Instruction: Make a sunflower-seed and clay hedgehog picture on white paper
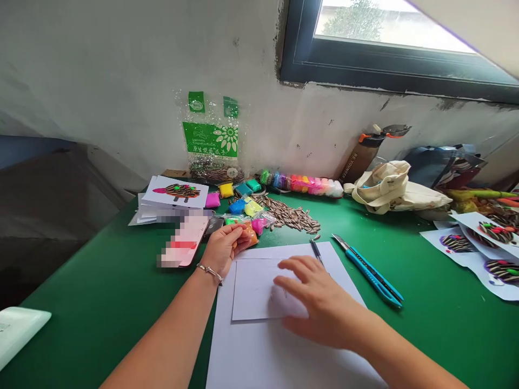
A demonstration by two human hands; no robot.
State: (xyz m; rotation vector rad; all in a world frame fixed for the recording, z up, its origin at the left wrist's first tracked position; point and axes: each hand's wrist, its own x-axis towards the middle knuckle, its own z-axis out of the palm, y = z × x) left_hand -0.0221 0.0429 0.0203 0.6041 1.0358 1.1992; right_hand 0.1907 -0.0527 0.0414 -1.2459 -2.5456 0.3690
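My left hand (pixel 225 246) is closed in a pinch at the orange modelling clay (pixel 252 234); the fingers hide part of it. Over a small white card (pixel 251 292) my right hand (pixel 314 297) hovers with its fingers apart and nothing in them. A few short pen strokes show on the card, which lies on a larger white sheet (pixel 231 356). Just beyond the right hand, a black pen (pixel 316 249) rests on that sheet. More clay lies in small packets, among them a yellow-green one (pixel 252 207) and a blue one (pixel 237 206).
A blue utility knife (pixel 368 273) lies right of the sheet. Sunflower seeds (pixel 292 214) are heaped behind it, near a green seed bag (pixel 213 140). A phone (pixel 184 240) and picture cards (pixel 176 192) are at left. A brown bottle (pixel 360 156) and cloth bag (pixel 389 186) stand by the wall.
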